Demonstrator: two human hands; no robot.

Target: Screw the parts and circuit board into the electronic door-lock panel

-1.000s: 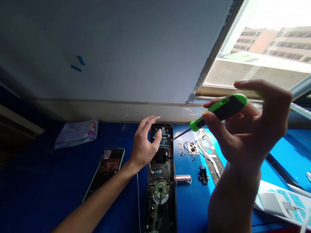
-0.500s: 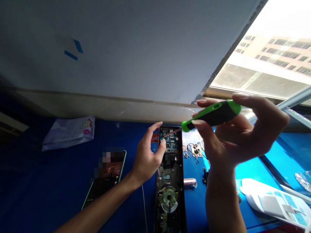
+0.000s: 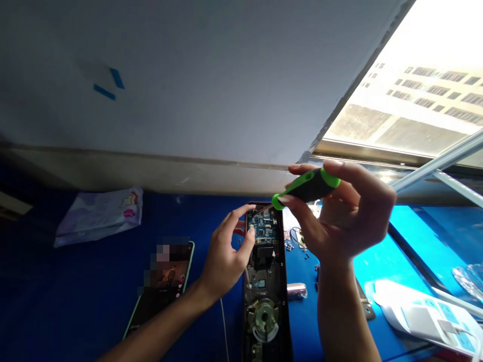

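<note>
A green and black screwdriver (image 3: pixel 307 188) sits between the thumb and fingers of my right hand (image 3: pixel 339 221), tilted, its shaft pointing down left to the top of a blue circuit board (image 3: pixel 266 232). The exact spot of its tip is hard to make out. The board lies in the far end of a long, opened black device casing (image 3: pixel 281 296), which has a round metal mechanism (image 3: pixel 264 318) lower down. My left hand (image 3: pixel 230 251) grips the casing's upper left side, thumb over the board's left edge and fingers at the rim.
Small screws (image 3: pixel 289 246) and a pinkish cylinder (image 3: pixel 297 291) lie right of the casing. A white power strip (image 3: pixel 422 317) with a plugged-in charger stands at the right. On the left are a phone (image 3: pixel 169 281) and a lilac packet (image 3: pixel 101 213). A wall (image 3: pixel 188 171) rises behind.
My right hand has moved left and slightly down with the screwdriver, whose handle is now nearer the casing. My left thumb sits slightly lower and further left on the board. The view has shifted slightly.
</note>
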